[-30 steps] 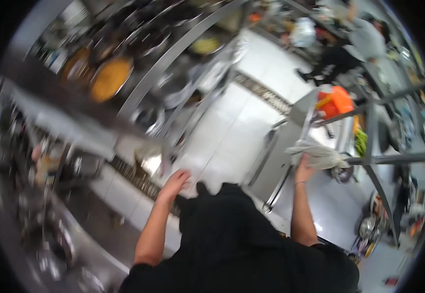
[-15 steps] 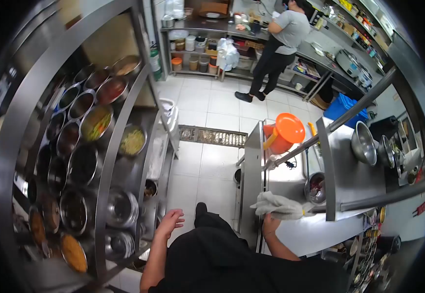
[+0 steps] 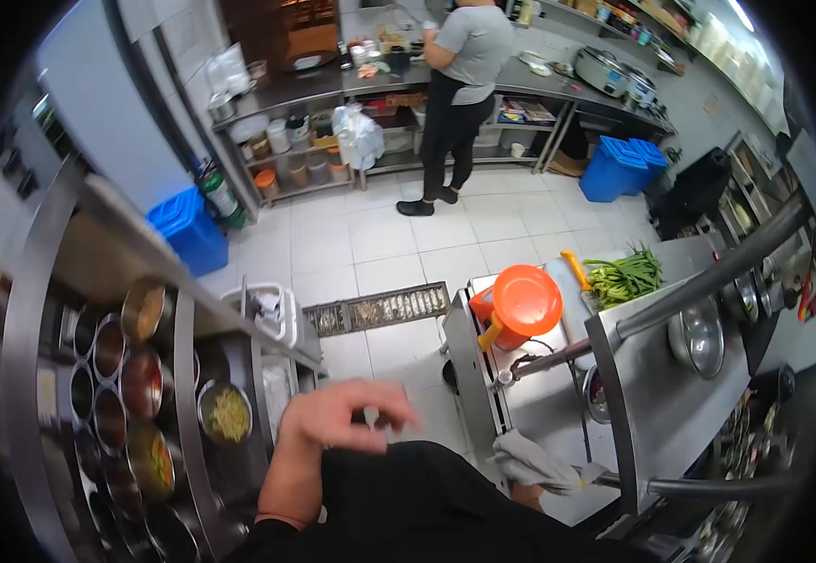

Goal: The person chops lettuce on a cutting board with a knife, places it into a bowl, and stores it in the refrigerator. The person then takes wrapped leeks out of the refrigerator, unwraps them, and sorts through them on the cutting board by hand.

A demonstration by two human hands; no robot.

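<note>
My left hand [image 3: 351,416] is raised in front of my body at the lower middle, its fingers apart and nothing in it. My right hand [image 3: 528,496] is low beside the steel counter, mostly covered by a grey cloth [image 3: 541,462]. The cloth lies against the lower metal rail [image 3: 717,488]; whether my fingers grip it is hidden. On the counter [image 3: 544,403] beyond that hand stands an orange plastic container [image 3: 528,302] with a round top and a yellow-orange handle in front. A metal bowl [image 3: 595,394] with dark red contents sits partly behind the shelf upright.
At left, a steel rack holds several metal containers of food, including shredded pale food [image 3: 229,415]. Green stalks [image 3: 625,278] lie on the right counter. A co-worker [image 3: 464,75] stands at the back counter. Blue bins [image 3: 188,231] and a floor drain grate [image 3: 375,308] are ahead.
The view has shifted left and tilted up, bringing the blue bin and green stalks into view. My left hand has risen and moved right, in front of my body. My right hand stays by the cloth.
</note>
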